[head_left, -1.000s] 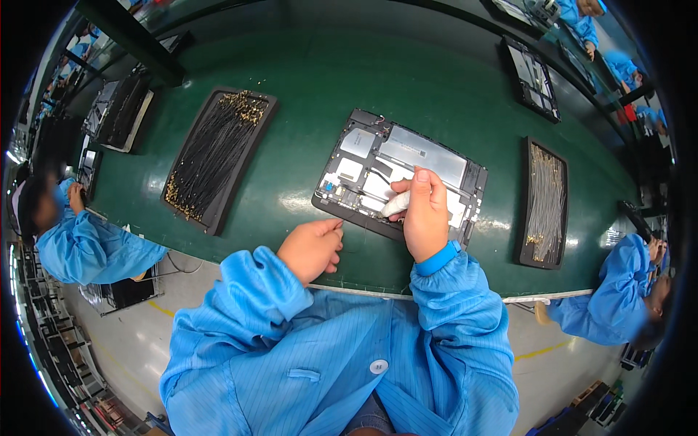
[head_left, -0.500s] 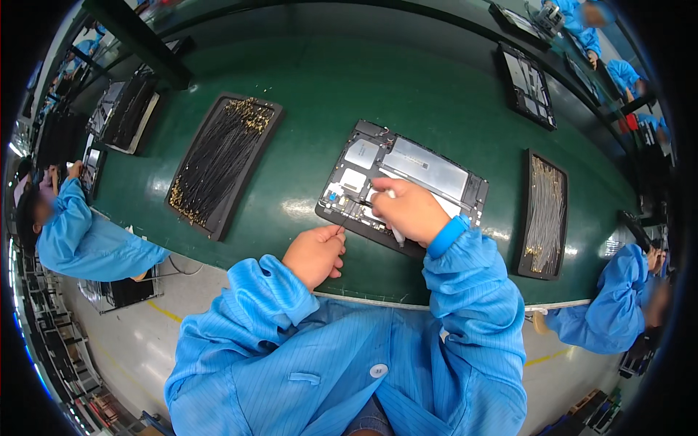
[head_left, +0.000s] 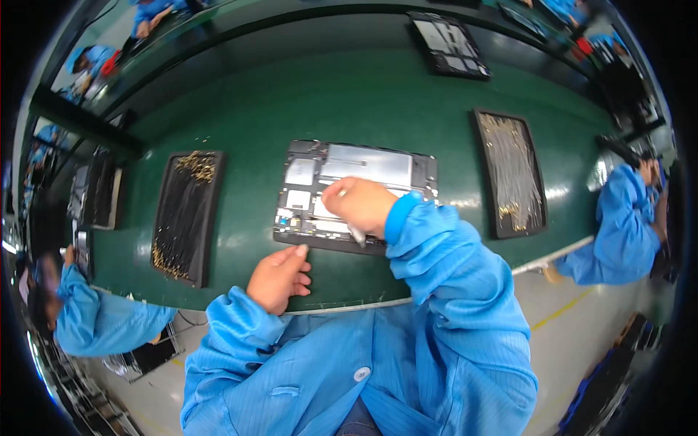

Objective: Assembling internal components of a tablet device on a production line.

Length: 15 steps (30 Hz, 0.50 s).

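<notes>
An opened tablet [head_left: 289,231] lies on the green table, its silvery battery [head_left: 367,161] and circuit boards exposed. Over its middle, my right hand [head_left: 363,207] is closed around a slim pale tool [head_left: 356,234], whose lower end sticks out below the fingers; its tip is hidden and its kind is unclear. My left hand [head_left: 278,278] has thumb and forefinger pinched at the tablet's lower left edge. Whatever lies between those fingertips is too small to make out.
A black tray [head_left: 207,251] of thin black cables with gold ends stands left. Another tray [head_left: 536,192] holds grey cables at right. Another opened tablet [head_left: 451,45] lies at the back. Black stacked trays [head_left: 100,195] stand far left. Co-workers in blue sit at both sides.
The view has turned, so the tablet and trays sit elsewhere in the picture. My right hand remains over the tablet with the tool, and my left still pinches by the lower left edge.
</notes>
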Motion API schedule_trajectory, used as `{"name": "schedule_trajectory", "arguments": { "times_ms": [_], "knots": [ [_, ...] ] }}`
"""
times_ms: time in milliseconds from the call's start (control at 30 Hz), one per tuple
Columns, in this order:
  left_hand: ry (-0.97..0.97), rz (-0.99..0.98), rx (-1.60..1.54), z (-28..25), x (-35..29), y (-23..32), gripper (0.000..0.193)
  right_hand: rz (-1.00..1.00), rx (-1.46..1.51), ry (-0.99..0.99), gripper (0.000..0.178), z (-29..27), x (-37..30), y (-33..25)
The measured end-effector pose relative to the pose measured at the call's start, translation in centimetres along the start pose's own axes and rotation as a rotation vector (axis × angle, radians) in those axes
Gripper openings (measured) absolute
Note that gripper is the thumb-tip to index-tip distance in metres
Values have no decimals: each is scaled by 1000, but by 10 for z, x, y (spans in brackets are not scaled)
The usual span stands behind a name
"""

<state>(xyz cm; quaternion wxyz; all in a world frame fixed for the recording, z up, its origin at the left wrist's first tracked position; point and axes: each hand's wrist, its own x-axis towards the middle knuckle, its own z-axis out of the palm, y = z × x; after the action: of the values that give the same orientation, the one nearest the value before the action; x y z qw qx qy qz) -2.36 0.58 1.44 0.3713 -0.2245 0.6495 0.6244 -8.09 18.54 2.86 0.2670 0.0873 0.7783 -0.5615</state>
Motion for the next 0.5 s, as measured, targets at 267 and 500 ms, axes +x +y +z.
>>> {"name": "schedule_trajectory", "arguments": {
  "times_ms": [267,500],
  "knots": [
    [80,-67,-55,8,7,9,32,55,-73,290,37,-45,-34,23],
    [112,-98,-30,5,14,11,33,-138,-695,123,39,32,9,-14]
  ]
}}
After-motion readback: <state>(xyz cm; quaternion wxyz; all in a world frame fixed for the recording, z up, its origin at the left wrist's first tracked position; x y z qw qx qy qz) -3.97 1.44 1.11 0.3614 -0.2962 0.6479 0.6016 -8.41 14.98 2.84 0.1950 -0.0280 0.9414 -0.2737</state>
